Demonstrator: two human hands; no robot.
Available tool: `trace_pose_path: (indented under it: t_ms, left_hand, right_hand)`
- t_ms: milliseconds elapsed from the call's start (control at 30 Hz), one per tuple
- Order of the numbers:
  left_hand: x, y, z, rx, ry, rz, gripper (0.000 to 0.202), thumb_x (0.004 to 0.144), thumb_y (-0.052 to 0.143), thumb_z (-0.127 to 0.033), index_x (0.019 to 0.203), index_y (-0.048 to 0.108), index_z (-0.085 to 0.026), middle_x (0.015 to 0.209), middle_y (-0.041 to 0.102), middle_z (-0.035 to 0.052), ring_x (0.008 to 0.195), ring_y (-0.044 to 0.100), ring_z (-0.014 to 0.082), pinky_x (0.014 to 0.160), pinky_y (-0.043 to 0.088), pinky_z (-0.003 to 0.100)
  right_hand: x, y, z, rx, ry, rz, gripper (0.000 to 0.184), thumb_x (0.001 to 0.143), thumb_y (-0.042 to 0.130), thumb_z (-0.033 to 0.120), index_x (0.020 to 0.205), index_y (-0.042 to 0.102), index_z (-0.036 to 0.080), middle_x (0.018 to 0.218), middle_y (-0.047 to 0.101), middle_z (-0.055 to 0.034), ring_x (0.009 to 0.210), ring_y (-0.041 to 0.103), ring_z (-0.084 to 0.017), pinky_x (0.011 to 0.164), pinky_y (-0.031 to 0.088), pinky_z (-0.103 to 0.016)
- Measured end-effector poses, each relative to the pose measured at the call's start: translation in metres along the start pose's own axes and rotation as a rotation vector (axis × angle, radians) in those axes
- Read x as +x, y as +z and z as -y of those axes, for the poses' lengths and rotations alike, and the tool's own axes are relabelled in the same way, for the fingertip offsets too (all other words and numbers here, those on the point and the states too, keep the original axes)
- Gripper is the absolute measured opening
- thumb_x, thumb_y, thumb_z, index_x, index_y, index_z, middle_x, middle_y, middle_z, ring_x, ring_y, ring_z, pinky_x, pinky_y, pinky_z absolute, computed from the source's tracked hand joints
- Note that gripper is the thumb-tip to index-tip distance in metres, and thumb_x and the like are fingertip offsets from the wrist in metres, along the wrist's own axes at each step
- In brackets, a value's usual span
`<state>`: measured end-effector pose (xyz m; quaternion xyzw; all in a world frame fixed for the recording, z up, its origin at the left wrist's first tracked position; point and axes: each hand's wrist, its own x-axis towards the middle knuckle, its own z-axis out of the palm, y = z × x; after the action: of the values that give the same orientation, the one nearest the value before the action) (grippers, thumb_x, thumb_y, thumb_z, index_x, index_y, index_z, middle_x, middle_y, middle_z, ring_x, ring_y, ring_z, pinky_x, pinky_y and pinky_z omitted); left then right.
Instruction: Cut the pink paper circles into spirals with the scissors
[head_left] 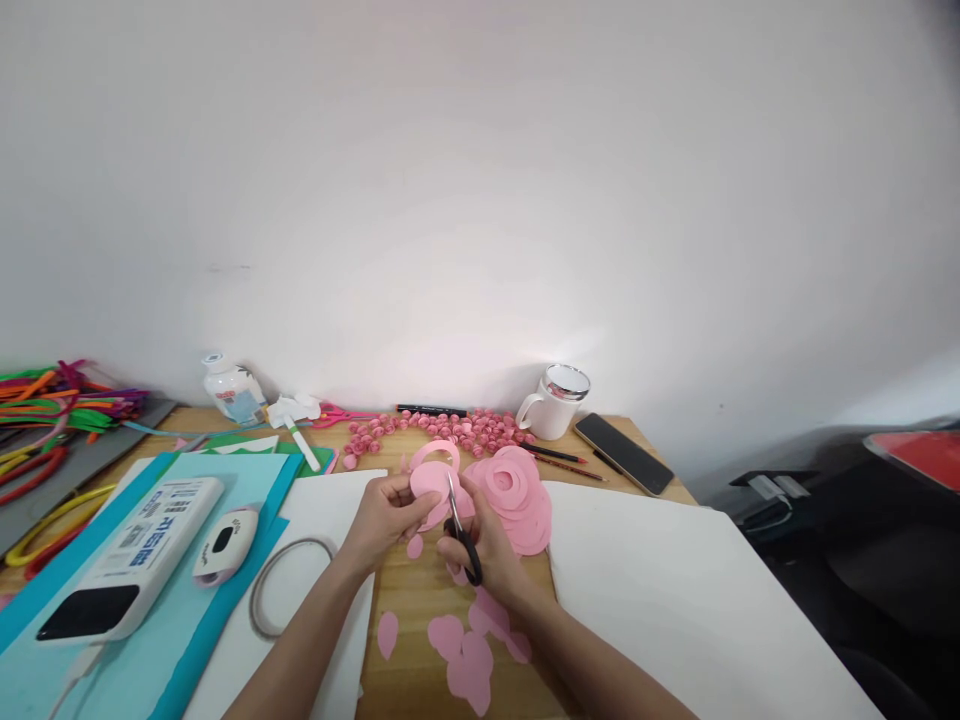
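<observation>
Nearest us, petal-shaped paper scraps [470, 665] lie on the worktop's [409, 590] bare wooden strip, between white sheets [660, 570]. Beyond, mid-worktop, our left hand [386, 515] pinches a thin pink disc [430, 482]; our right hand [491, 550] grips scissors [468, 548], blades at its edge. Curled rosettes [480, 430] line the far edge.

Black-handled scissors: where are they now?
In the head view, low, slightly left of centre: the scissors are in the right hand, blades at the pink paper in the left hand.

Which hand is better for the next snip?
Probably the right hand: it holds the black-handled scissors, with the blades at the pink paper pinched in the left hand.
</observation>
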<state>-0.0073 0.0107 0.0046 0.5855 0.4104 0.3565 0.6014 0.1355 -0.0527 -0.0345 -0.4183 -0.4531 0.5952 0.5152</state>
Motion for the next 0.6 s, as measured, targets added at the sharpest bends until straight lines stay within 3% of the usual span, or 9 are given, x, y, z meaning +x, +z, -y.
trace_pose_path:
  t_ms: [600]
  left_hand:
    - [-0.002,0.000,-0.011,-0.028,0.033,-0.085,0.035,0.066,0.071,-0.039,0.051,0.051,-0.015,0.039,0.045,-0.0069,0.034,0.032,0.0036,0.034,0.020,0.017]
  right_hand:
    - [-0.001,-0.001,-0.003,-0.033,0.016,0.002,0.079,0.069,0.068,0.029,0.132,0.023,0.018,0.044,0.042,0.0148,0.034,0.034,-0.007,0.035,0.029,-0.017]
